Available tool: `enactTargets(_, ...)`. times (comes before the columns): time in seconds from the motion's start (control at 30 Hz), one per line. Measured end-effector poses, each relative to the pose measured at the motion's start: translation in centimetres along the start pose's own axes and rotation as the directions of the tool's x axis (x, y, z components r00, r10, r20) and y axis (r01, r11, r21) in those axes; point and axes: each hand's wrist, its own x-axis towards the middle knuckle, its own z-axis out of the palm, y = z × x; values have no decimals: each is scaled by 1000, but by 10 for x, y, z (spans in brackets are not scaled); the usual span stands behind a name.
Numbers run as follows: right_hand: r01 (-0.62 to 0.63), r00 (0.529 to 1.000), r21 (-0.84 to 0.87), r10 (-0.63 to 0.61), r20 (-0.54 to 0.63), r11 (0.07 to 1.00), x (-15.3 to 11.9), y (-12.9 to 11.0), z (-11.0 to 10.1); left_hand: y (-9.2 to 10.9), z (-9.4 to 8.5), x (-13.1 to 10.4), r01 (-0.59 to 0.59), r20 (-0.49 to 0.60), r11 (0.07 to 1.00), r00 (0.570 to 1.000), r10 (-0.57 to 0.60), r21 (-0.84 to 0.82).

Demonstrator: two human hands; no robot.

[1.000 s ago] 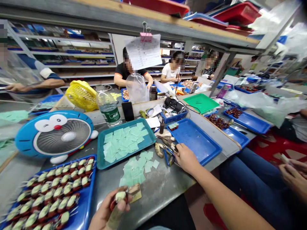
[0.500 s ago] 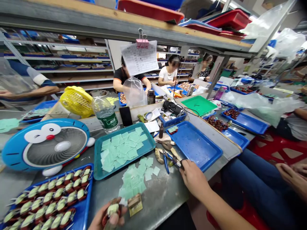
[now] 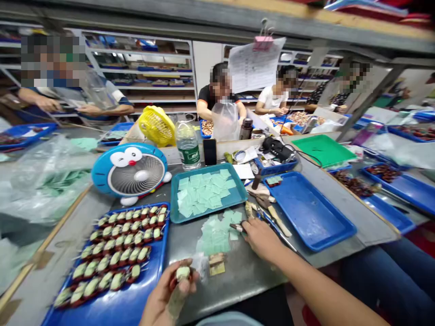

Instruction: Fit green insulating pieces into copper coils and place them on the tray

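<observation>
My left hand (image 3: 166,290), at the bottom, is closed on a small dark-red coil part (image 3: 182,272) with a pale green top. My right hand (image 3: 260,237) is closed around a small tool with a dark tip (image 3: 237,227); the fingers hide most of it, so its kind is unclear. That tip points left over the loose green paper squares (image 3: 214,237). Just behind the right hand lie pliers and other hand tools (image 3: 272,213). A yellowish block (image 3: 216,264) sits on the table between the hands. Rows of similar coil parts (image 3: 117,244) fill much of the blue tray (image 3: 159,258) at left.
A teal tray (image 3: 175,215) holds more green squares. Behind it stand a blue cartoon-faced fan (image 3: 102,170), a water bottle (image 3: 188,151) and a phone (image 3: 210,152). A blue tray (image 3: 312,217) lies at right. Several people sit across the bench, below an overhead shelf.
The camera view has swung left. My right hand has moved left from beside the tools towards the green squares, with the dark tip in its fingers. My left hand still holds the coil part.
</observation>
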Motion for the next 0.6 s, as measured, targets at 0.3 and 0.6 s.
enactTargets(0.3, -105, 993, 368, 118, -14, 924, -41, -8, 0, -14, 3, 6, -9, 168, 999, 986, 18, -50)
enactTargets(0.6, -269, 940, 909, 291, 177, 318, -64, -64, 9, -11, 26, -3, -6, 411, 998, 911, 32, -64)
